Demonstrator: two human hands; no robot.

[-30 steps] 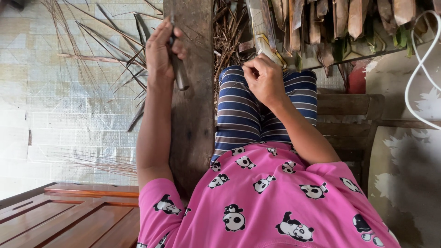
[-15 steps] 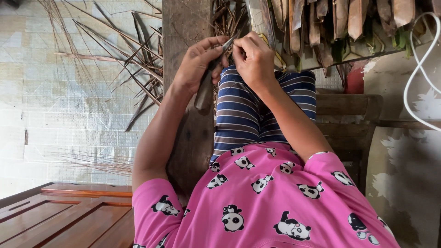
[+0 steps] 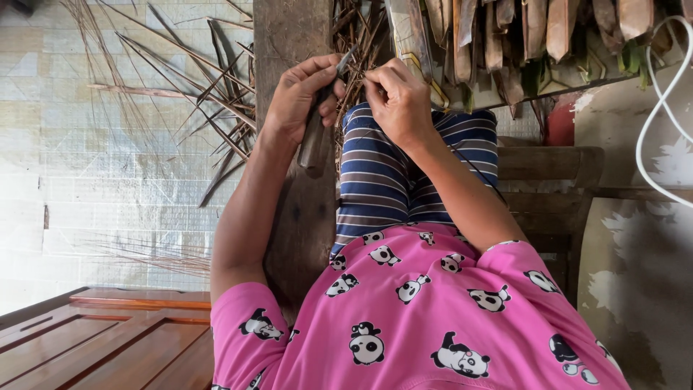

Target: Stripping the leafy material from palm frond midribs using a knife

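Note:
My left hand point(image 3: 299, 97) grips a knife point(image 3: 315, 141) by its dark wooden handle, blade pointing up toward my right hand. My right hand point(image 3: 401, 101) pinches a thin dry leaf strip point(image 3: 361, 72) just beside the blade tip. Both hands meet above my knees, which wear blue striped trousers point(image 3: 404, 173). A pink top with a panda print point(image 3: 426, 318) fills the lower part of the view.
Dry palm leaf strips point(image 3: 180, 87) lie scattered on a pale woven mat point(image 3: 94, 180) at the left. A dark wooden plank point(image 3: 292, 36) runs under my left arm. Bundled brown leaves point(image 3: 520, 36) lie ahead, a white cable point(image 3: 660, 108) at the right, wooden panels point(image 3: 94, 339) at lower left.
My left hand came off the plank with the knife and moved right to meet my right hand. The right hand now pinches a strip by the blade.

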